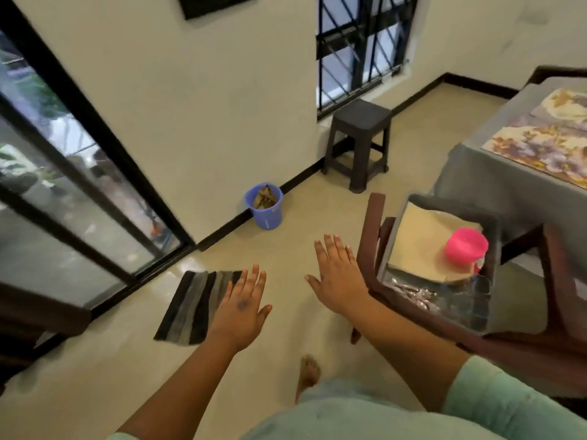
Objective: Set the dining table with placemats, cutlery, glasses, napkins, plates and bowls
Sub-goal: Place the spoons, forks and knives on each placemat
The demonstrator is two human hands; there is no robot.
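Note:
The dining table (482, 173) stands at the right under a grey cloth, with two floral placemats (540, 150) laid on it. A grey bin (490, 223) sits on a brown wooden chair (371, 242) beside the table. Inside the bin lie cream napkins or plates (419, 246), a pink bowl (465, 246), cutlery (413, 292) and clear glasses (467, 300). My right hand (338, 274) hovers flat with straight fingers just left of the chair, holding nothing. My left hand (243, 308) is spread flat over the floor, also holding nothing.
A striped grey doormat (190, 306) lies on the floor by a glass sliding door (63, 185). A blue bucket (265, 206) stands against the wall. A dark plastic stool (360, 141) sits under the barred window. My bare foot (308, 373) shows below.

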